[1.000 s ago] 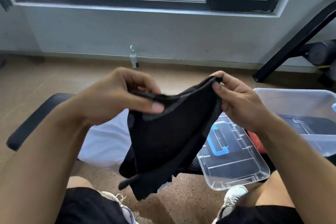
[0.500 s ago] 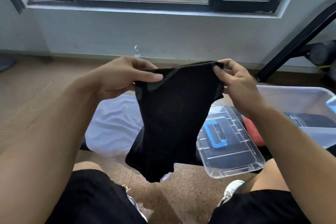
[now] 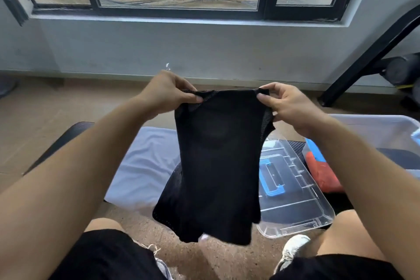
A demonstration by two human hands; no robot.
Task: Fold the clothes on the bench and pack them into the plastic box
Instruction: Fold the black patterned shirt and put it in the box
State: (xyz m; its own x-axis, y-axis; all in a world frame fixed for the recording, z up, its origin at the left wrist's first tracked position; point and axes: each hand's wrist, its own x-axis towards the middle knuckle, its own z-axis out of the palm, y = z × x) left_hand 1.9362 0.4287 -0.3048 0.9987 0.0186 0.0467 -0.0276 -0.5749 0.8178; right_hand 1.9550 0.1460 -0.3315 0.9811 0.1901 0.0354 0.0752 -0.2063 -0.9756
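A black mesh garment (image 3: 218,166) hangs in the air in front of me, its top edge stretched flat. My left hand (image 3: 168,91) pinches its top left corner and my right hand (image 3: 284,103) pinches the top right corner. Below it the black bench (image 3: 59,145) carries a white garment (image 3: 141,170), spread out. The clear plastic box (image 3: 384,127) stands at the right end of the bench with an orange-red folded item (image 3: 322,173) inside. The hanging cloth hides the middle of the bench.
The box's clear lid (image 3: 293,200) with a blue handle lies upside down between bench and box. A black slanted frame (image 3: 363,57) and roller stand at the far right. My knees and white shoes (image 3: 293,250) are on the speckled floor below.
Both hands have raised the black garment and pulled its top edge straight and level; it now hangs flatter and wider than before.
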